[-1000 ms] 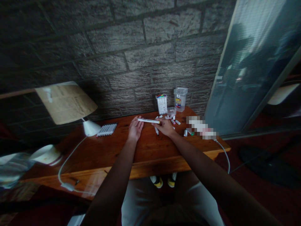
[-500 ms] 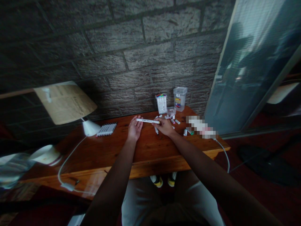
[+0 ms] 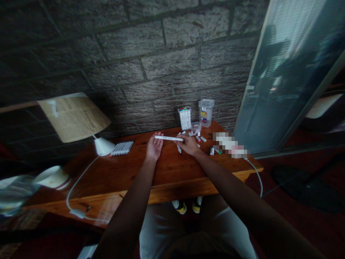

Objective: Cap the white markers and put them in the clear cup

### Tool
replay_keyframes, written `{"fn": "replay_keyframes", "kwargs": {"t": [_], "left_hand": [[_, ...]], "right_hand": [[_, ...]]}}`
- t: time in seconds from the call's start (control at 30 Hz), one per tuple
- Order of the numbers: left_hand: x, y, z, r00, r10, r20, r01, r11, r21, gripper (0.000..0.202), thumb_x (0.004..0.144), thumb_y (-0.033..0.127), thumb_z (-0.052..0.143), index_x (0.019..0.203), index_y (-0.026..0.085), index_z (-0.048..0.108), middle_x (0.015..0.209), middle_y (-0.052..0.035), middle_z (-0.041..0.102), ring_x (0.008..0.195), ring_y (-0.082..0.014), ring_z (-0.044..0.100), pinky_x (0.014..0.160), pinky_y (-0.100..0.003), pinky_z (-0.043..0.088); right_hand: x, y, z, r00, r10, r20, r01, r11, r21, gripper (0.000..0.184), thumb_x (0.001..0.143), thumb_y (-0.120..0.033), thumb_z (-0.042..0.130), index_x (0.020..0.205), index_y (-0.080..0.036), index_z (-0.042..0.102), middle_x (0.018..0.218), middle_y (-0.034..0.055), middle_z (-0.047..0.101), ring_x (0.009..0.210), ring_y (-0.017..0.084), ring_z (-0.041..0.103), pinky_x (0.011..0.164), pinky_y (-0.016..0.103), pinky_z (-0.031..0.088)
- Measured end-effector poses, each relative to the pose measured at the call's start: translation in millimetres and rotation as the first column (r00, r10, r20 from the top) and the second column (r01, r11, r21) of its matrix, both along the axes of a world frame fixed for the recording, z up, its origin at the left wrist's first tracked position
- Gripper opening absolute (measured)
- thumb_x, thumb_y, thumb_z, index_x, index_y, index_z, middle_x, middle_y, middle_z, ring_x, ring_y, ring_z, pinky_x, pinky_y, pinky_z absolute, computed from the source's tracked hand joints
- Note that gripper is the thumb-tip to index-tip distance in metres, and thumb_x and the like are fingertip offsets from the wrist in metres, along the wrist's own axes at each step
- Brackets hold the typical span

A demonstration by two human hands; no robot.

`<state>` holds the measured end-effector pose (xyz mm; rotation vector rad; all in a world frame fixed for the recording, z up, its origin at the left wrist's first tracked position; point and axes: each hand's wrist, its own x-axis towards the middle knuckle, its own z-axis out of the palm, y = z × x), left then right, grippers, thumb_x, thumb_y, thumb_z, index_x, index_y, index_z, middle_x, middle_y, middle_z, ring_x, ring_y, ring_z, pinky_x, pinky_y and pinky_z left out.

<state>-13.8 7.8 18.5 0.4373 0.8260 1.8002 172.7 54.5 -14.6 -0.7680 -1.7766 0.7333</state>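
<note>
Held level above the table is a white marker [image 3: 167, 138] with printing on its barrel. My right hand [image 3: 190, 144] grips its right end, closed around it. At the other end, my left hand [image 3: 154, 148] is palm up with fingers apart, and the marker's tip end lies across or just in front of the fingers; I cannot tell if they press on it. Beneath the right hand another marker [image 3: 179, 149] lies on the table. Several loose marker caps [image 3: 198, 138] are scattered behind and beside that hand.
A box of markers [image 3: 185, 118] and a clear plastic case [image 3: 206, 113] stand by the wall. Left are a row of markers [image 3: 122, 148], a lamp [image 3: 104, 146] with a cord, and a paper cup [image 3: 52, 177]. A power strip [image 3: 231, 145], pixelated, lies on the wooden table [image 3: 172, 172].
The marker and both hands have stayed nearly in place, with only a very slight shift leftward of the marker. Nothing else has visibly moved.
</note>
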Motion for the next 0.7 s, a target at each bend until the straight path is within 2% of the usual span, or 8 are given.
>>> {"fn": "replay_keyframes", "kwargs": {"t": [0.7], "left_hand": [[-0.2,0.0,0.9,0.999,-0.018,-0.027,0.018,1.0,0.003,0.012,0.096,0.023,0.057,0.095,0.022,0.068,0.121,-0.004,0.075,0.131,-0.0159,0.062,0.101,-0.023,0.049]], "right_hand": [[1.4,-2.1,1.6,0.999,-0.014,0.044,0.013,1.0,0.022,0.024,0.086,-0.04,0.065,0.092,-0.018,0.074,0.085,0.0046,0.075,0.075,0.018,0.066,0.071,0.029,0.05]]}}
